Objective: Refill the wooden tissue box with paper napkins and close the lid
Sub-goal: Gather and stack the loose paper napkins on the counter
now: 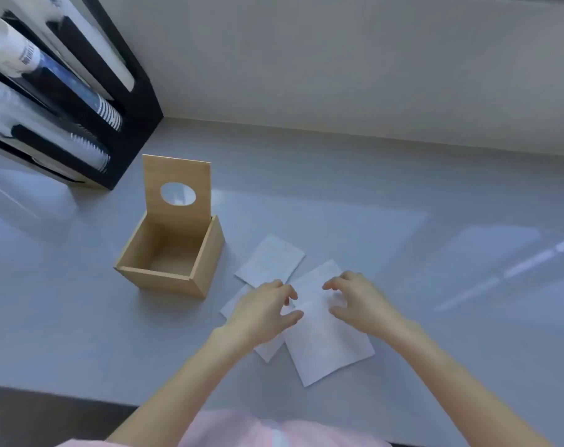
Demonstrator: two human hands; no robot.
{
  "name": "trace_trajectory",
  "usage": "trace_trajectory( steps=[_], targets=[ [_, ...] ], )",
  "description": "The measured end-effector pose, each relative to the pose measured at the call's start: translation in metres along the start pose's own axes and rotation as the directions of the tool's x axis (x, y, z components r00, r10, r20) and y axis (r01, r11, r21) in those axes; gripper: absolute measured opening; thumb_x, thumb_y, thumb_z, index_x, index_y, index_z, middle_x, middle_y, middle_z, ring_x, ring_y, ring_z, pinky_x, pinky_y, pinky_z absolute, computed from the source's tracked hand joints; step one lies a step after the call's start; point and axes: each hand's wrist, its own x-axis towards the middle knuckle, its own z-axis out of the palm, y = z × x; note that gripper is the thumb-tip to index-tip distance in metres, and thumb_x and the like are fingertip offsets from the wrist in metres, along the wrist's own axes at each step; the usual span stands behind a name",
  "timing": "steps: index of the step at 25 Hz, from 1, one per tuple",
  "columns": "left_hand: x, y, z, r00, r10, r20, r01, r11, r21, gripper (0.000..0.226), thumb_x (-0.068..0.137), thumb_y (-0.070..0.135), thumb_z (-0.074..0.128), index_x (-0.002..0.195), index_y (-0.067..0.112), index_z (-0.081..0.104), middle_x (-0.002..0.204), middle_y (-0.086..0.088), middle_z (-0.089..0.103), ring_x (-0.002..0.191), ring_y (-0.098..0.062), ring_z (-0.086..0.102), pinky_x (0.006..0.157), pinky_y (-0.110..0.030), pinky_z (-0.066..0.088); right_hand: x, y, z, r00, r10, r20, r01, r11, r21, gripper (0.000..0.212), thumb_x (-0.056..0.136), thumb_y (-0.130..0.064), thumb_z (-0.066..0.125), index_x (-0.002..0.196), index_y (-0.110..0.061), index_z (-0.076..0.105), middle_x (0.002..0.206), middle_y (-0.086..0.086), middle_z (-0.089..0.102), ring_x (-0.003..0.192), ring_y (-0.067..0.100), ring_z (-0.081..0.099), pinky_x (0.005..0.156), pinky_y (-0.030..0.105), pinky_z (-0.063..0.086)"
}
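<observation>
The wooden tissue box [206,262] stands on the grey counter, left of centre, and its inside is bare. Its lid [176,175], with an oval hole, is raised upright at the back. Several white paper napkins lie spread flat to the right of the box: one farthest [269,261], one nearest me [326,346], others partly under my hands. My left hand [264,309] rests curled on the napkins, fingertips touching them. My right hand [361,301] hovers with fingers spread and bent over the middle napkin [313,282]. Neither hand has lifted a napkin.
A black organiser rack [125,91] holding stacked cups and lids stands at the back left, close behind the box. A pale wall runs along the counter's far edge. The counter's front edge [58,395] is near my body at the lower left.
</observation>
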Motion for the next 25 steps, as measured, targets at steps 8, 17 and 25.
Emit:
trace_trajectory(
  steps=[8, 17, 25],
  targets=[
    [0.004, -0.003, 0.026, 0.997, -0.074, -0.03, 0.076, 0.995, 0.068, 0.038, 0.086, 0.037, 0.054, 0.117, 0.016, 0.048, 0.12, -0.001, 0.05, 0.114, -0.019, 0.046, 0.083, -0.029, 0.038, 0.004, 0.005, 0.008, 0.999, 0.025, -0.028, -0.027, 0.996, -0.08, 0.038, 0.083, -0.019, 0.055, 0.121, -0.02, 0.051, 0.124, 0.003, 0.047, 0.117, 0.022, 0.041, 0.093, 0.029, 0.035],
    [0.002, 0.004, 0.034, 0.993, -0.072, -0.094, 0.078, 0.995, 0.067, 0.019, 0.088, 0.022, 0.047, 0.103, 0.011, 0.05, 0.11, -0.004, 0.054, 0.103, -0.024, 0.048, 0.073, -0.027, 0.029, 0.001, 0.002, 0.011, 0.994, 0.097, -0.047, -0.1, 0.993, -0.065, 0.025, 0.085, -0.014, 0.05, 0.109, -0.01, 0.054, 0.115, 0.008, 0.049, 0.11, 0.026, 0.041, 0.081, 0.028, 0.033],
    [-0.012, -0.008, 0.028, 0.962, -0.261, -0.082, 0.159, 0.776, -0.61, 0.007, 0.084, 0.015, 0.058, 0.085, 0.016, 0.064, 0.075, 0.006, 0.061, 0.073, -0.012, 0.056, 0.062, -0.014, 0.041, -0.008, 0.004, 0.008, 0.991, 0.054, -0.123, -0.045, 0.996, 0.071, 0.019, 0.087, -0.016, 0.049, 0.104, -0.013, 0.057, 0.106, 0.001, 0.056, 0.101, 0.021, 0.053, 0.071, 0.028, 0.038]
  ],
)
